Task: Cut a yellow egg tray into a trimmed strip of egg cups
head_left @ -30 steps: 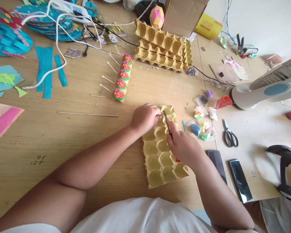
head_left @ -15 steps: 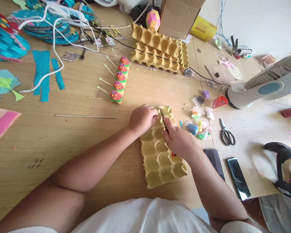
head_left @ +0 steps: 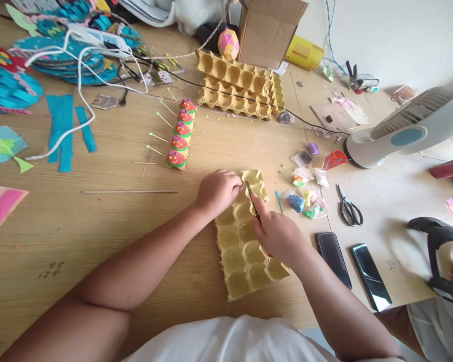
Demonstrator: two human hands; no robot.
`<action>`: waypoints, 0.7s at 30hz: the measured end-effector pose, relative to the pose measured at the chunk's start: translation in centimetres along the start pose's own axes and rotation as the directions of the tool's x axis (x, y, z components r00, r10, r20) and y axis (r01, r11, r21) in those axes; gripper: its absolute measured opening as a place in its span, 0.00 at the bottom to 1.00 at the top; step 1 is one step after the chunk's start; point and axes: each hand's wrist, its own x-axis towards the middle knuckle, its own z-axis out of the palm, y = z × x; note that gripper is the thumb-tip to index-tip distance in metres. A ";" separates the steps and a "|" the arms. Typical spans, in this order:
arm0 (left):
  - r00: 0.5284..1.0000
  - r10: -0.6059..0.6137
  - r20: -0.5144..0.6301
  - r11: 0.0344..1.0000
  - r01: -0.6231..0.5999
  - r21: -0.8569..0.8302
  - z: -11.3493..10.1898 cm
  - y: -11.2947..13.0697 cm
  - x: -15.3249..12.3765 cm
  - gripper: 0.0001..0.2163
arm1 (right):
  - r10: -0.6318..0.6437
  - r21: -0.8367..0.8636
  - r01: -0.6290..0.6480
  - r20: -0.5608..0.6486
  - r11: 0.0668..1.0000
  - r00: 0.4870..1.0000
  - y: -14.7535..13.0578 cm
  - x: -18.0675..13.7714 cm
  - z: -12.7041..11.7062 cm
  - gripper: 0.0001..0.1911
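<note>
Bright, even daylight across the table (head_left: 98,216), with no hard hotspots. The wall (head_left: 400,30) at upper right is nearly washed out. Shadows are soft and faint: a thin dark band under the left forearm, a pale smudge left of the black object (head_left: 438,251) at the right edge. The phones (head_left: 332,259) carry a dull pale reflection. The centre is sharp: tray (head_left: 245,251), left hand (head_left: 217,191), right hand (head_left: 277,234) and knife (head_left: 251,196) are crisp, without smear. Wide-lens bending shows at the edges: the fan (head_left: 407,133) is stretched, table lines curve, and the corners are slightly soft.
</note>
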 end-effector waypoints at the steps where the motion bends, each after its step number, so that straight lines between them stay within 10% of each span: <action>1: 1.000 0.009 0.002 1.000 -0.009 -0.004 0.0 0.0 0.0 0.08 | 0.004 -0.008 -0.005 -0.015 1.000 1.000 0.0 0.1 0.0 0.30; 21: 1.000 -0.014 -0.012 0.999 0.013 -0.034 0.1 0.1 -0.1 0.09 | 0.029 -0.080 -0.028 0.003 0.996 1.000 0.8 -0.4 -3.5 0.30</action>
